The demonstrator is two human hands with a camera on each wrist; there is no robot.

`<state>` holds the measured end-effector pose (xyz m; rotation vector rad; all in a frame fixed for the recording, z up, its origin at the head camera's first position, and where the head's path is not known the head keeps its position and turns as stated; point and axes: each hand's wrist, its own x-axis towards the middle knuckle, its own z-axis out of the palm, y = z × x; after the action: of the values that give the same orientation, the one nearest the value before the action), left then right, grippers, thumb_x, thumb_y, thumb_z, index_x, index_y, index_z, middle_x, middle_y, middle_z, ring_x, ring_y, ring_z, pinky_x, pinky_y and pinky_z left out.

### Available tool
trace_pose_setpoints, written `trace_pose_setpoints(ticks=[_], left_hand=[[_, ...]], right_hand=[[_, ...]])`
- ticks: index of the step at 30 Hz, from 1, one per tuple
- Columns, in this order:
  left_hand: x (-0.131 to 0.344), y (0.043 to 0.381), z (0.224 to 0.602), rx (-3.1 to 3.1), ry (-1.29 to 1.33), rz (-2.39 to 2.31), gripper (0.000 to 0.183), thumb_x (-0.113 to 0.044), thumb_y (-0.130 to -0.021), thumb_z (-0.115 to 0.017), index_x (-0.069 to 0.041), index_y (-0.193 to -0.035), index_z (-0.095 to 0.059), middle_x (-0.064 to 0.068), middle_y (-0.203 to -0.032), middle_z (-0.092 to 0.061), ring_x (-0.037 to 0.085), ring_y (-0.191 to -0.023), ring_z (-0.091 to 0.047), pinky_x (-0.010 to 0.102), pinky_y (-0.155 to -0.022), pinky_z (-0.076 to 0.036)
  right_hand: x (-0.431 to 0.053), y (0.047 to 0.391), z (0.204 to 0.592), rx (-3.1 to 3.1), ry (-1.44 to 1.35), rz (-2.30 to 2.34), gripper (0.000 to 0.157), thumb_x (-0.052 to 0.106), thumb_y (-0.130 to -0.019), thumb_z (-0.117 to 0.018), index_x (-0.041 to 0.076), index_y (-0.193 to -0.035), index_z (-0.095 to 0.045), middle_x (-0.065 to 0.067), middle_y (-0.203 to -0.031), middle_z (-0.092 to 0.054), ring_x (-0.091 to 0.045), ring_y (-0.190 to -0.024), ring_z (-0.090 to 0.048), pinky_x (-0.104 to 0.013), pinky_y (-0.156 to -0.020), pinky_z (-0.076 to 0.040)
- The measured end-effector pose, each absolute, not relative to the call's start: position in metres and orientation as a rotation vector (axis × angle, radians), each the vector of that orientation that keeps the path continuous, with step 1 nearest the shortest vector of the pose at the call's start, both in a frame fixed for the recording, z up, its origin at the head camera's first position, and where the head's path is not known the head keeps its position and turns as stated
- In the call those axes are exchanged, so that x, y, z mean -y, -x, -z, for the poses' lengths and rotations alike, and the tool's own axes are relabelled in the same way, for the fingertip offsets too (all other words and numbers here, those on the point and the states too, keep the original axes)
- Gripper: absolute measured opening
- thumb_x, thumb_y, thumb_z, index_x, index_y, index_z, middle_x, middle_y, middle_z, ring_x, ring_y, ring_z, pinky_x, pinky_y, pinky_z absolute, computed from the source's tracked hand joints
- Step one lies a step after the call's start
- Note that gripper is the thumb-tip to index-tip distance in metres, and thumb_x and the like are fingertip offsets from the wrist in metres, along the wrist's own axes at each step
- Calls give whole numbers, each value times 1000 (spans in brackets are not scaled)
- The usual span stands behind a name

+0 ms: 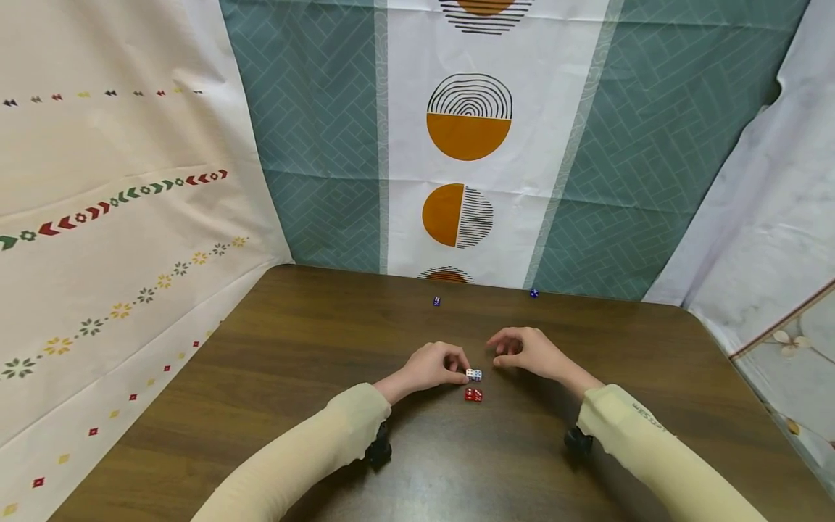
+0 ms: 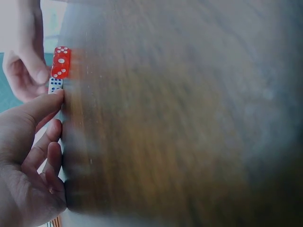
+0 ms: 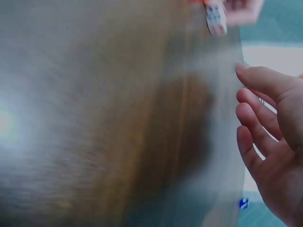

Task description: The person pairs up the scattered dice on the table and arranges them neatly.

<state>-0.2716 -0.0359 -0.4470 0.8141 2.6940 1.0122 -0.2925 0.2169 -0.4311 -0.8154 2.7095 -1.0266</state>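
Two white dice [image 1: 475, 375] stand side by side on the brown table. My left hand [image 1: 433, 365] pinches the left one between thumb and finger; in the left wrist view the thumb [image 2: 52, 101] covers part of a white die [image 2: 55, 84]. Just nearer to me, a pair of red dice [image 1: 473, 395] sits in a row. To the right of the white dice my right hand [image 1: 531, 353] hovers with loosely bent fingers. It holds nothing, and the right wrist view shows a gap between its thumb [image 3: 265, 80] and the white die [image 3: 216, 20].
Toward the table's far edge lie a blue die [image 1: 437, 301] and, farther right, another blue die [image 1: 534, 293]. A patterned curtain [image 1: 326, 145] hangs behind the table [image 1: 313, 319], with light cloths [image 1: 130, 152] at the sides.
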Motion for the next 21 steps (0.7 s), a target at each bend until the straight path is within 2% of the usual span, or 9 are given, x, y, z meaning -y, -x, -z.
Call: trace_pose_setpoints(ticks=[9, 16, 21], left_hand=[[37, 273, 449, -2697, -813, -1001, 10, -29, -84, -79, -23, -90, -72, -12, -68, -53, 3, -59, -43, 20, -58, -30], [37, 273, 448, -2694, -808, -995, 11, -29, -85, -79, -22, -91, -73, -12, -67, -53, 3, -60, -42, 20, -58, -30], [37, 273, 447, -2686, -802, -996, 11, -29, -85, -79, -23, -91, -73, -11, -67, -53, 3, -59, -42, 20, -58, -29]], right_hand=[[-228, 323, 439, -2948, 707, 987, 24, 15, -87, -75, 8, -109, -71, -5, -91, -70, -14, -79, -62, -28, -70, -50], [-242, 343, 438, -3094, 597, 904, 36, 17, -86, -76, 5, -119, -68, -16, -112, -67, -31, -99, -62, -49, -88, -50], [-251, 354, 436, -3109, 453, 908, 45, 22, -89, -73, 5, -129, -61, -20, -125, -58, -39, -110, -55, -55, -95, -46]])
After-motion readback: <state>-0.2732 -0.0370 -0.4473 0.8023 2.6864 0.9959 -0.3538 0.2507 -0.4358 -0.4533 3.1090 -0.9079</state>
